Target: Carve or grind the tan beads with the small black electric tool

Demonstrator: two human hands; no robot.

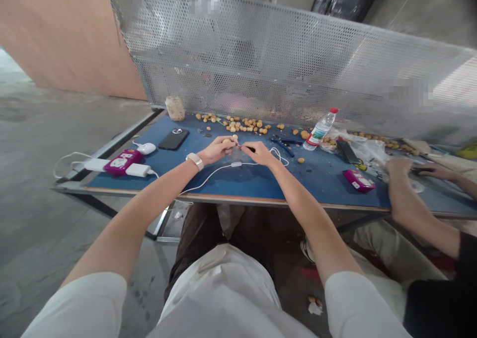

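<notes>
My left hand (pixel 216 150) pinches a small tan bead (pixel 227 141) between its fingers, and a white watch band (pixel 195 161) circles that wrist. My right hand (pixel 259 153) grips a small dark-handled tool (pixel 249 148), whose thin metal tip touches or nearly touches the bead. A white cable (pixel 219 170) with an inline switch (pixel 236 164) runs across the blue tabletop (pixel 238 179) near my right hand. Beside my hands lie loose tan beads (pixel 242 125) and blue-handled pliers (pixel 283 145).
A co-worker's hands (pixel 398 167) work at the table's right end, beside a plastic bag (pixel 367 149) and a magenta box (pixel 358 180). A water bottle (pixel 319 129), black phone (pixel 173 138), and magenta power strip (pixel 122 161) stand on the table. A perforated metal screen (pixel 283 64) rises behind.
</notes>
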